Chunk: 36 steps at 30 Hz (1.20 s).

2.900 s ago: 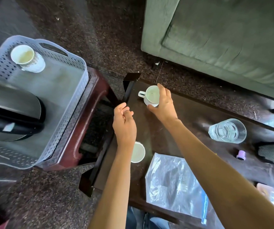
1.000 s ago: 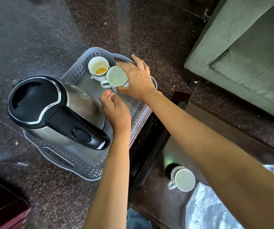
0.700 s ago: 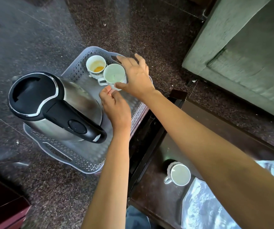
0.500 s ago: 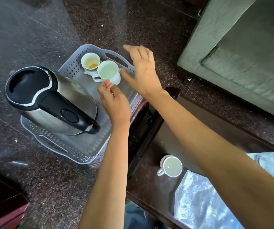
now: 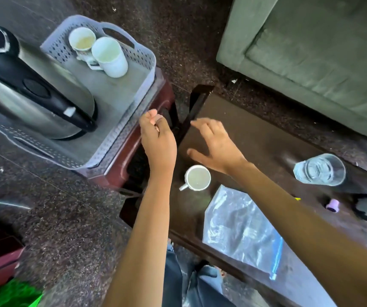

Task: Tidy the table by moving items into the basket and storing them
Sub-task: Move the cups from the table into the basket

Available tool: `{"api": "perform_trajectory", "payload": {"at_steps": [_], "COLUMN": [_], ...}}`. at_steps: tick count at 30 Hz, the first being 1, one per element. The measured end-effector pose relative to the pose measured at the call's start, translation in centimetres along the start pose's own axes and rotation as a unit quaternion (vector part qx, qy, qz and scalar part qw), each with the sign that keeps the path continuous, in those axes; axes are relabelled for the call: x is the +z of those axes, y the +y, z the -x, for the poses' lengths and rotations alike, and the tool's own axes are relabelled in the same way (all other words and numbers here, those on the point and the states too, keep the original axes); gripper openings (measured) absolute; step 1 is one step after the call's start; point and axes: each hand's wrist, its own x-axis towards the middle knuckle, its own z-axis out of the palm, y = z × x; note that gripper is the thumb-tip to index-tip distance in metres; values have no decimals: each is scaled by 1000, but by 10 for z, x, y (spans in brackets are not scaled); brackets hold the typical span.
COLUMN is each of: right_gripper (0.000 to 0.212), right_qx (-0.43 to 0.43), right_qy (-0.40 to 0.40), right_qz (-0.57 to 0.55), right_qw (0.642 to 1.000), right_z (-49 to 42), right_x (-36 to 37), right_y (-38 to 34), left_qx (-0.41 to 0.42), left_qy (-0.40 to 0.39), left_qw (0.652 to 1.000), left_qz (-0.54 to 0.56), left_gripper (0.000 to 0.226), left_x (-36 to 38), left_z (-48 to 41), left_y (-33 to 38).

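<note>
Looking at the last cup (image 5: 198,177) on the tabletop (image 5: 266,138), it sits just below my right hand (image 5: 216,147), handle pointing back toward me and left. That hand is spread and empty, clearly the nearer one. My left hand (image 5: 158,138) is loosely curled, holding nothing I can see. The basket (image 5: 138,56) with two cups and a kettle (image 5: 32,96) sits on a stool, left of the tabletop.

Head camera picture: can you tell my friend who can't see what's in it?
A person's open right hand reaches over a dark wooden table toward a white cup. The curled left hand hangs beside a grey plastic basket holding two white cups and a steel kettle.
</note>
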Motion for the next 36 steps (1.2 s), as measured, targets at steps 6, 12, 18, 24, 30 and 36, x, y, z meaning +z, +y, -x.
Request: {"api": "perform_trajectory", "payload": {"at_steps": [6, 12, 18, 24, 30, 36], "right_gripper": [95, 96, 80, 75, 72, 69], "right_qx": [0, 20, 23, 25, 69, 61], "right_qy": [-122, -111, -69, -63, 5, 116], "right_qz": [-8, -10, 14, 31, -23, -35], "right_qw": [993, 994, 997, 997, 997, 991], "right_z": [68, 85, 80, 72, 33, -54], "right_x": [31, 51, 58, 57, 30, -21], "right_y": [19, 23, 20, 14, -3, -44], "left_qx": [-35, -48, -47, -51, -24, 14], "left_qy": [-22, -14, -8, -13, -8, 10], "left_qw": [999, 998, 998, 998, 1000, 999], "left_qz": [-16, -33, -33, -19, 13, 43], "left_gripper": [29, 27, 28, 30, 29, 25], "left_x": [-7, -12, -17, -21, -27, -33], "left_z": [49, 68, 71, 61, 32, -12], "left_y": [-49, -77, -84, -74, -42, 3]}}
